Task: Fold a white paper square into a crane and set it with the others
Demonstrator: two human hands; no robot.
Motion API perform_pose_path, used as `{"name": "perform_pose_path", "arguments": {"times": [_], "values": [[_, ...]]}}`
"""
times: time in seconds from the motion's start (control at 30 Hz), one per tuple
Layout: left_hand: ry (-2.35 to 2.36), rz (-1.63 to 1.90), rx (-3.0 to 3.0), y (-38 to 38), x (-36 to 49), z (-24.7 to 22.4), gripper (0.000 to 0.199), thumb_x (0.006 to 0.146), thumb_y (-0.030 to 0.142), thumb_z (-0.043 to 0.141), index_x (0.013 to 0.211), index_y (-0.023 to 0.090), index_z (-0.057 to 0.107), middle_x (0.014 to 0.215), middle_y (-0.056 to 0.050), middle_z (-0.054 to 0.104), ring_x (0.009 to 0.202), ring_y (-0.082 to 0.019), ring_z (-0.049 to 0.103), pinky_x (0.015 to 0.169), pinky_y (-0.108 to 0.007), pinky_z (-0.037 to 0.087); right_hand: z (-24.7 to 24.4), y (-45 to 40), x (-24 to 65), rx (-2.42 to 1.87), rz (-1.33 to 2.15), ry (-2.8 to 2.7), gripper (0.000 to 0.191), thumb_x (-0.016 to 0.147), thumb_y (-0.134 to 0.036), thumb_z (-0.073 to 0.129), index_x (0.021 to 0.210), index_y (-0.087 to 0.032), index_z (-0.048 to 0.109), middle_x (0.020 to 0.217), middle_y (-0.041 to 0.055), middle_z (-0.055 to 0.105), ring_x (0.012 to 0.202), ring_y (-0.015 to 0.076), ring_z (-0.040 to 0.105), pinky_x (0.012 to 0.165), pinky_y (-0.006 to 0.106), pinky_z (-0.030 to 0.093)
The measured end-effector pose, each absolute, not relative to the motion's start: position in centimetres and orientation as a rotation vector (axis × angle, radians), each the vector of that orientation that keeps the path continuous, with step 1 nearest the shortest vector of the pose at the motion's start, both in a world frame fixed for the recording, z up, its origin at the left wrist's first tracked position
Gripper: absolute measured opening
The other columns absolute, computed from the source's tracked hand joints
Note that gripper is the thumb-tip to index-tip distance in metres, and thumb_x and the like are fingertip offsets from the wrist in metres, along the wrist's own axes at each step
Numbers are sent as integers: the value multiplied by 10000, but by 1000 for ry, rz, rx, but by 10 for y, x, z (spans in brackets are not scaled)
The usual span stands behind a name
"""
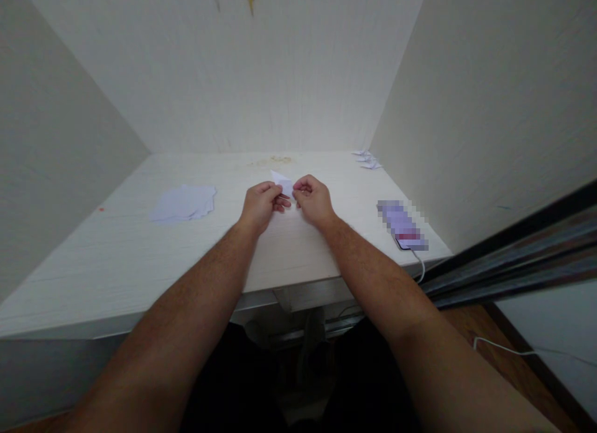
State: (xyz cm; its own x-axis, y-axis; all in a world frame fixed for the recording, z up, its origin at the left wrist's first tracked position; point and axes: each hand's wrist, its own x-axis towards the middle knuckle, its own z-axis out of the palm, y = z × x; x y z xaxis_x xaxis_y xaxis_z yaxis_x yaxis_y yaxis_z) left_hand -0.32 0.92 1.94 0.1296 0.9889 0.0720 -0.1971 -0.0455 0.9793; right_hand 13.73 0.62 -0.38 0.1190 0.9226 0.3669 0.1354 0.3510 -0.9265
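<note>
A small folded piece of white paper [283,183] is held up above the desk, between my two hands. My left hand [265,203] pinches its left side with the thumb on top and the other fingers curled beneath. At the paper's right edge, my right hand [313,198] has thumb and fingertips closed on it. One corner of the paper points up and to the left. Its exact folds are too small to make out.
On the desk [224,259], a loose stack of white paper sheets [184,203] lies to the left. Several small folded paper pieces [367,159] sit at the back right corner. A blurred-out phone [402,226] with a white cable [422,268] lies near the right edge. Walls enclose the back and sides.
</note>
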Motion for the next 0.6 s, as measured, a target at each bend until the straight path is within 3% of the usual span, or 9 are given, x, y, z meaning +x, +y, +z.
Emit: {"name": "perform_pose_path", "arguments": {"times": [0.23,0.6], "values": [[946,1234,1157,9,-3,20,115,727,239,625,708,145,562,562,-31,626,503,-143,653,443,-206,454,-5,7,138,-1096,657,-1428,122,716,-213,648,816,-203,578,791,-21,622,663,110,552,611,247,458],[947,1226,1186,9,-1,18,135,687,244,668,687,125,603,598,-54,659,511,-137,649,444,-207,454,2,-1,138,-1204,491,-1472,139,729,-277,686,785,-204,581,727,-39,608,602,97,492,653,269,449]]}}
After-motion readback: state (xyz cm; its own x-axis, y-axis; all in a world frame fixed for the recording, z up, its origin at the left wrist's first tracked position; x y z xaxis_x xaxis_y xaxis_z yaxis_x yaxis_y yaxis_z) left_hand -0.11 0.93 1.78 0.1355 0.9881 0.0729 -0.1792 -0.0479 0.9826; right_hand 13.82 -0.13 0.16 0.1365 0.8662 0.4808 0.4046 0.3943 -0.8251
